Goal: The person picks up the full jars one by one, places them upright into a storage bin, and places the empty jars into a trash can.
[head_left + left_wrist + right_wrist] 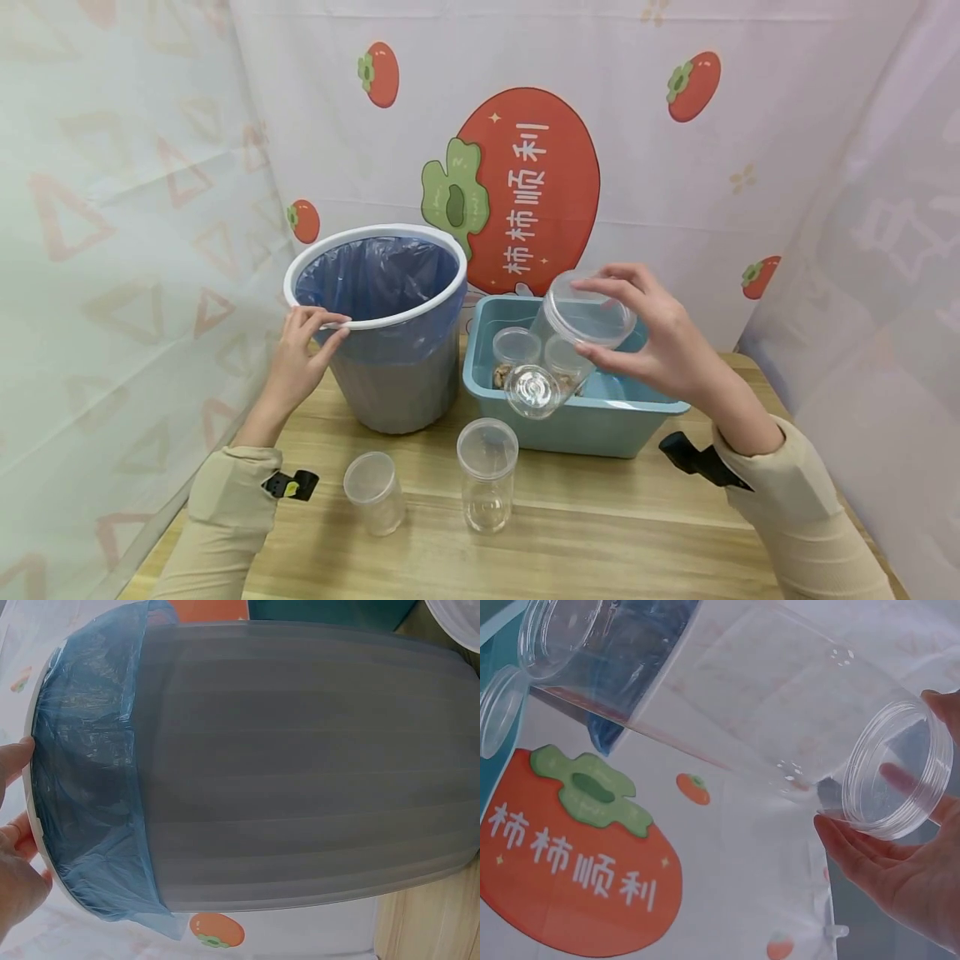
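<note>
My left hand point(296, 358) grips the white rim of a grey trash bin point(397, 387) lined with a blue bag point(90, 772). In the left wrist view, its fingertips point(16, 759) touch the rim. My right hand point(663, 333) holds a large clear plastic jar point(772, 697) by its lidded end, thumb and fingers spread around the lid point(896, 772). The jar is tilted, its base down and to the left, and looks empty. It hangs over the front of a light-blue basin point(555, 429). Behind it in the basin stand smaller lidded jars point(516, 346) with walnuts point(502, 375) inside.
Two clear lidded jars stand on the wooden table point(600, 533): a short jar point(375, 493) at left and a taller jar point(487, 483) near the middle. A white curtain point(637, 192) with persimmon prints hangs behind the bin and basin, and pale curtains close off both sides.
</note>
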Demonstrator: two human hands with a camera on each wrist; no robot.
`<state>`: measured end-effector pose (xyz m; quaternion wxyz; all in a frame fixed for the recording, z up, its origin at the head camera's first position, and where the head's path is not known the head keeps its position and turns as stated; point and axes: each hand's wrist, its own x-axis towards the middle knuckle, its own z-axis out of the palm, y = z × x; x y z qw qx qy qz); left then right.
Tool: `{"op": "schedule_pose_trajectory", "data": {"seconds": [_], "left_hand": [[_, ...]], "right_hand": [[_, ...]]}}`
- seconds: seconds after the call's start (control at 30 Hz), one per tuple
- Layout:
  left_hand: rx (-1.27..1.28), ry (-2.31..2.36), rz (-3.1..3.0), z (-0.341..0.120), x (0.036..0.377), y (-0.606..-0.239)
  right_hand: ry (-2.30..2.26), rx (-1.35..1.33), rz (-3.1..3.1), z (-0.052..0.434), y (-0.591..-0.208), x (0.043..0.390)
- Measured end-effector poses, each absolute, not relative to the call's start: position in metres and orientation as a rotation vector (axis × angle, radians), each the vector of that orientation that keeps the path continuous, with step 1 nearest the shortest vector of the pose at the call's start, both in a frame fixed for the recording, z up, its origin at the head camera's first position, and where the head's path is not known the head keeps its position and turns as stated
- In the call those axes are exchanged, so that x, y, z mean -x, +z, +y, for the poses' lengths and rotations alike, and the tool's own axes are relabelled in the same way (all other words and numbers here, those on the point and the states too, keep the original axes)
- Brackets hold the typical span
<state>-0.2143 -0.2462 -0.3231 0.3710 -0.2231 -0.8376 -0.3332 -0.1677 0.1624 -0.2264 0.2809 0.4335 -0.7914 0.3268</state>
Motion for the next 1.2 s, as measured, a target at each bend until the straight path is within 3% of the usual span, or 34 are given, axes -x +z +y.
{"op": "schedule_pose_trajectory", "data": {"seconds": [0.63, 1.2], "left_hand": [[0.590, -0.858, -2.128, -0.245, 0.214, -0.322], [0.604, -0.847, -2.105, -0.247, 0.216, -0.325]], "right_hand": [[1.000, -0.986, -1.925, 0.109, -0.189, 0.202], [1.209, -0.823, -1.924, 0.039, -0.195, 0.259]]}}
